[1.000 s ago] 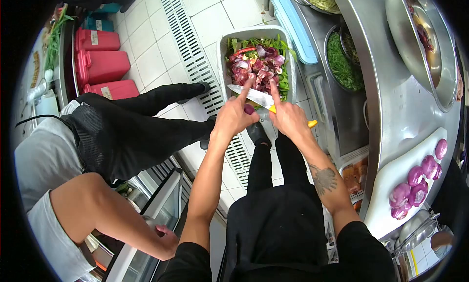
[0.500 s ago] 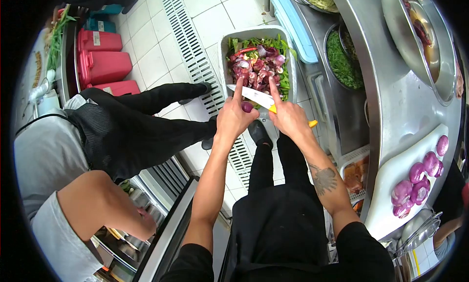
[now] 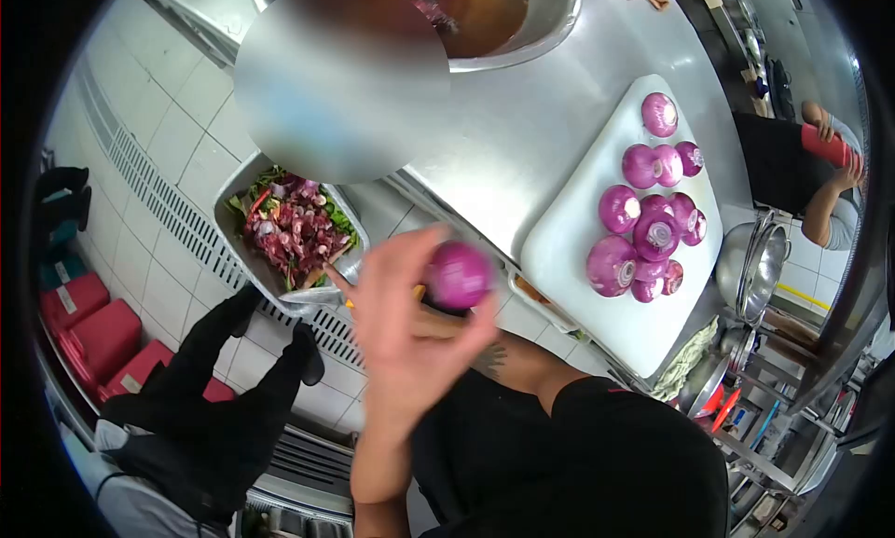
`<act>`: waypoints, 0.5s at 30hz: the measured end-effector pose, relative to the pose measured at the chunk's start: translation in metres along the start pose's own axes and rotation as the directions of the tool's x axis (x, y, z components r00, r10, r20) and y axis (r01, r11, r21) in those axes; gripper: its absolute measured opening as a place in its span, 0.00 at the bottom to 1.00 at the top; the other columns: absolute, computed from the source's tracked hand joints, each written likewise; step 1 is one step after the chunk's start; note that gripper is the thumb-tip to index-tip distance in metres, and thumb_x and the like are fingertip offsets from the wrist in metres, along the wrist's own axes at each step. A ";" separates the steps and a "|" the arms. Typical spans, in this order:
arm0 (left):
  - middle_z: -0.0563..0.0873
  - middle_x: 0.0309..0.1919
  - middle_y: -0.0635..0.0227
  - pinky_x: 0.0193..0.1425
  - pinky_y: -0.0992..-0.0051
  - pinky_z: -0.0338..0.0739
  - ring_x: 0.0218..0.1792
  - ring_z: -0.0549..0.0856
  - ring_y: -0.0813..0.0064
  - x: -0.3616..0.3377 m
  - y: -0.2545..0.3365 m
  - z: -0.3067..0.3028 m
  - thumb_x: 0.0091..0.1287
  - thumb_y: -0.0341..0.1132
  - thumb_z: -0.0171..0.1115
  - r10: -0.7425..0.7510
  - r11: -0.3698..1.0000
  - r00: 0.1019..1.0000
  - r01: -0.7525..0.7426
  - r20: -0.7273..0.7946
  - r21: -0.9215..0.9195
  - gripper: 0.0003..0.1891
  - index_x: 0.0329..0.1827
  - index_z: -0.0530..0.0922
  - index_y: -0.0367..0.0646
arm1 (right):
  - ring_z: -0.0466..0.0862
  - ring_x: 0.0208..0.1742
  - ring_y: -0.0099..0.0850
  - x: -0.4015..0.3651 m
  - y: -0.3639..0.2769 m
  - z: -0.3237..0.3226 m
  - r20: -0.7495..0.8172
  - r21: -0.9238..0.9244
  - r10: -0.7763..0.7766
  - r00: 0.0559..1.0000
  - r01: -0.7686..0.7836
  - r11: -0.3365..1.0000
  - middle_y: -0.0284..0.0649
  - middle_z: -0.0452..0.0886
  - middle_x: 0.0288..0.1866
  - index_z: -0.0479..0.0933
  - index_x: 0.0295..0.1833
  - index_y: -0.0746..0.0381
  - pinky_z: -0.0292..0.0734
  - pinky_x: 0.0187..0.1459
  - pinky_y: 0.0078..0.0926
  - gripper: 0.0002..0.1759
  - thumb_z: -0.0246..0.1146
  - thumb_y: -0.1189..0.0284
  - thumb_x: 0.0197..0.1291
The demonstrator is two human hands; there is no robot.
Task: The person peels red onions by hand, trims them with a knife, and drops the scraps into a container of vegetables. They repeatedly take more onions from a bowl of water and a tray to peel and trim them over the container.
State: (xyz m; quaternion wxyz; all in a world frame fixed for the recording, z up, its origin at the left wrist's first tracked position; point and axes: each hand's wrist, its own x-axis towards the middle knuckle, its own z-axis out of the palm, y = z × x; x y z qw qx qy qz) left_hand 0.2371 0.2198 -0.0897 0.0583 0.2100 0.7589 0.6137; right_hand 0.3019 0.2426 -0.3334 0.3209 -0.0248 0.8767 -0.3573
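Observation:
A peeled red onion point(image 3: 459, 275) is gripped between the thumb and fingers of my left hand point(image 3: 396, 324), raised close to the camera and slightly blurred. Behind it, mostly hidden, my right hand point(image 3: 434, 325) is closed on a knife, of which only bits of the yellow handle point(image 3: 419, 292) show; the blade is not visible. Farther off below the hands stands a grey-white bin point(image 3: 230, 223) holding onion peelings point(image 3: 296, 223) and green scraps. To the right, several peeled red onions point(image 3: 656, 235) lie grouped on a white cutting board point(image 3: 578, 258).
The board rests on a steel counter point(image 3: 503, 146) beside a large metal bowl point(image 3: 562, 20) of brownish liquid. A blurred round patch covers part of the upper left. One person in dark trousers point(image 3: 205, 403) stands lower left; another holds something red point(image 3: 825, 144) at upper right.
My view has swung right toward the counter. My left hand has moved from over the bin toward the cutting board, lifting the onion nearer the camera. More onions now show on the board.

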 end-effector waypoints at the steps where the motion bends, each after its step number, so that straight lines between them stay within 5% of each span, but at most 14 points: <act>1: 0.81 0.47 0.59 0.47 0.71 0.80 0.44 0.83 0.67 0.008 0.006 0.020 0.44 0.26 0.78 0.056 0.998 0.998 -0.057 0.015 0.032 0.30 0.55 0.78 0.38 | 0.86 0.33 0.52 -0.001 0.000 -0.004 0.001 0.007 0.014 1.000 -0.014 1.000 0.56 0.85 0.35 0.45 0.78 0.61 0.82 0.37 0.49 0.44 0.57 0.69 0.58; 9: 0.78 0.46 0.57 0.44 0.64 0.78 0.44 0.80 0.60 0.048 0.099 0.128 0.45 0.22 0.71 0.392 0.914 0.902 -0.360 0.182 -0.187 0.25 0.50 0.79 0.37 | 0.86 0.32 0.53 -0.031 -0.007 -0.039 -0.020 0.069 0.049 0.999 -0.047 0.996 0.55 0.85 0.35 0.38 0.81 0.55 0.82 0.37 0.50 0.49 0.57 0.69 0.59; 13: 0.77 0.41 0.55 0.43 0.66 0.79 0.43 0.80 0.60 0.041 0.132 0.180 0.55 0.28 0.62 0.523 0.816 0.731 -0.578 0.439 -0.009 0.14 0.44 0.78 0.31 | 0.86 0.32 0.53 -0.040 -0.011 -0.061 -0.016 0.095 0.027 1.000 -0.025 0.995 0.55 0.85 0.34 0.34 0.82 0.51 0.82 0.37 0.50 0.51 0.57 0.68 0.59; 15: 0.77 0.43 0.53 0.46 0.67 0.80 0.45 0.80 0.60 0.038 0.128 0.193 0.58 0.32 0.58 0.452 0.789 0.686 -0.605 0.570 0.103 0.15 0.45 0.77 0.30 | 0.87 0.33 0.49 -0.027 -0.032 -0.076 0.093 0.117 -0.002 0.996 -0.009 0.993 0.54 0.86 0.34 0.31 0.82 0.49 0.83 0.40 0.52 0.55 0.59 0.71 0.57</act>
